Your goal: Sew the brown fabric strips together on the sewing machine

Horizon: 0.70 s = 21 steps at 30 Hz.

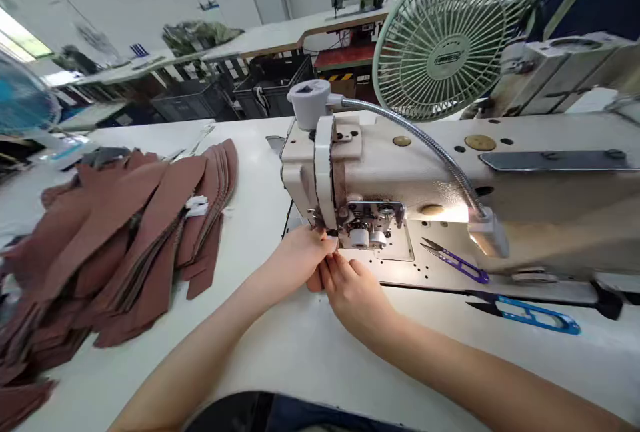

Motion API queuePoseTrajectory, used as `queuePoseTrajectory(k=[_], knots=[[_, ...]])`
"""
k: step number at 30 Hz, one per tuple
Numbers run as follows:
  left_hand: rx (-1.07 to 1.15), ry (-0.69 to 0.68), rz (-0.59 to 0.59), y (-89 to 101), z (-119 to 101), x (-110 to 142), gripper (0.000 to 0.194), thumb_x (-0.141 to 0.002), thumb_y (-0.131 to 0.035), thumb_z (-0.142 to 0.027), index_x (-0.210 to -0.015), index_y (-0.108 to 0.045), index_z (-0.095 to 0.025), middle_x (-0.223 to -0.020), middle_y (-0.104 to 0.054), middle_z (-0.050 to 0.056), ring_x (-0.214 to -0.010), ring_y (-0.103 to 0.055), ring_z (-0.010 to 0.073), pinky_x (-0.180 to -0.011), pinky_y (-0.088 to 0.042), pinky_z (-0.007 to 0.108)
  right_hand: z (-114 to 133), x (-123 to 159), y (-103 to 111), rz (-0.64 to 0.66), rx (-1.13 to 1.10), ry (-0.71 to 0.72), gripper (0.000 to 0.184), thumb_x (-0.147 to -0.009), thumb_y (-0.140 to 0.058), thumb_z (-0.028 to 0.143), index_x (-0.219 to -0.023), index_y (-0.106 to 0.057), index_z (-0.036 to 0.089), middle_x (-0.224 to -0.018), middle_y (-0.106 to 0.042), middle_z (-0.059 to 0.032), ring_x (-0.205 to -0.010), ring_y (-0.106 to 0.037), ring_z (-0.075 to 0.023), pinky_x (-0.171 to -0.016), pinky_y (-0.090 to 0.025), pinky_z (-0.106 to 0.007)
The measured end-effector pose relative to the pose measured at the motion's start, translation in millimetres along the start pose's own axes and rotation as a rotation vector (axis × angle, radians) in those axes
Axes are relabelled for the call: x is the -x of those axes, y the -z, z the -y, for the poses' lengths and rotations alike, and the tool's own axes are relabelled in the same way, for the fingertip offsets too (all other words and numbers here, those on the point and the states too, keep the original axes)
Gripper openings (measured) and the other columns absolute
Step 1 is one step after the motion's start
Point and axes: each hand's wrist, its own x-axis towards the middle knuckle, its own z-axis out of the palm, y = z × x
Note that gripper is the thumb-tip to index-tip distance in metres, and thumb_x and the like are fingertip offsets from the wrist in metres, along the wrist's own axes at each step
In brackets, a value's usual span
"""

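Note:
Both my hands meet at the needle area of a white industrial sewing machine (310,185). My left hand (300,255) is closed, its fingertips pinched at the edge of a reddish-brown fabric piece (315,281) beneath the machine head. Close beside it, my right hand (353,289) presses its bent fingers together on the same fabric. Most of the piece is hidden under my hands. To the right, purple-handled thread snips (463,265) lie on the machine bed, and blue thread snips (535,314) rest on the table in front.
A pile of reddish-brown cut fabric pieces (135,232) covers the table's left side. A green fan (447,55) stands behind the machine. The flexible lamp (487,232) arches over the machine arm. Dark crates (187,104) sit beyond the table.

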Motion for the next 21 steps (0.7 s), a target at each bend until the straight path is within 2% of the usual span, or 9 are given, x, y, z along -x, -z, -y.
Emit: queuePoseTrajectory(k=[3,6,9,13,17,21], knots=[[-0.022,-0.021,-0.028,-10.5,4,1,0.013,-0.076,-0.052,-0.008,-0.082,-0.060,-0.016,-0.088,-0.065,0.006,-0.081,-0.059,0.0220,-0.067,-0.043,0.028,-2,-2,-1,0.039,-0.001,-0.001,0.035,-0.081,-0.041,0.000,-0.103,-0.067,0.003,-0.102,-0.069,-0.0193,-0.089,-0.057,-0.0273,-0.058,-0.048,-0.036],[-0.048,-0.034,-0.067,-23.5,12,0,0.013,-0.075,-0.052,-0.009,-0.080,-0.061,-0.017,-0.090,-0.063,0.006,-0.081,-0.058,0.0222,-0.066,-0.043,0.029,-2,-1,-3,0.034,0.006,0.011,0.032,-0.083,-0.041,0.000,-0.101,-0.068,0.004,-0.096,-0.070,-0.0199,-0.086,-0.059,-0.0266,-0.060,-0.049,-0.037],[-0.059,-0.077,-0.129,-37.3,22,-1,0.011,-0.074,-0.051,-0.009,-0.076,-0.059,-0.016,-0.087,-0.060,0.006,-0.077,-0.056,0.0204,-0.065,-0.043,0.029,-1,3,-3,-0.035,0.026,0.067,0.030,-0.084,-0.043,-0.001,-0.103,-0.067,0.001,-0.099,-0.069,-0.0216,-0.091,-0.061,-0.0273,-0.065,-0.050,-0.037],[-0.078,-0.206,-0.280,-52.5,34,-4,0.009,-0.076,-0.051,-0.012,-0.071,-0.058,-0.017,-0.084,-0.059,0.006,-0.075,-0.054,0.0187,-0.065,-0.043,0.029,-2,5,-3,-0.131,0.031,0.113,0.029,-0.084,-0.044,-0.003,-0.100,-0.068,0.000,-0.096,-0.071,-0.0203,-0.086,-0.064,-0.0253,-0.064,-0.051,-0.035],[-0.088,-0.250,-0.340,-59.8,41,-7,0.011,-0.078,-0.049,-0.016,-0.075,-0.059,-0.016,-0.084,-0.058,0.008,-0.076,-0.053,0.0200,-0.066,-0.042,0.030,-2,5,-8,-0.060,-0.010,0.080,0.032,-0.085,-0.042,-0.001,-0.108,-0.064,-0.003,-0.106,-0.068,-0.0230,-0.096,-0.062,-0.0270,-0.071,-0.051,-0.037],[-0.083,-0.318,-0.374,-59.0,46,-10,0.010,-0.078,-0.050,-0.016,-0.072,-0.058,-0.017,-0.077,-0.055,0.005,-0.074,-0.051,0.0186,-0.069,-0.042,0.029,4,9,-11,0.020,-0.087,0.044,0.037,-0.085,-0.041,0.002,-0.117,-0.060,-0.002,-0.118,-0.063,-0.0248,-0.107,-0.058,-0.0287,-0.075,-0.049,-0.039]])
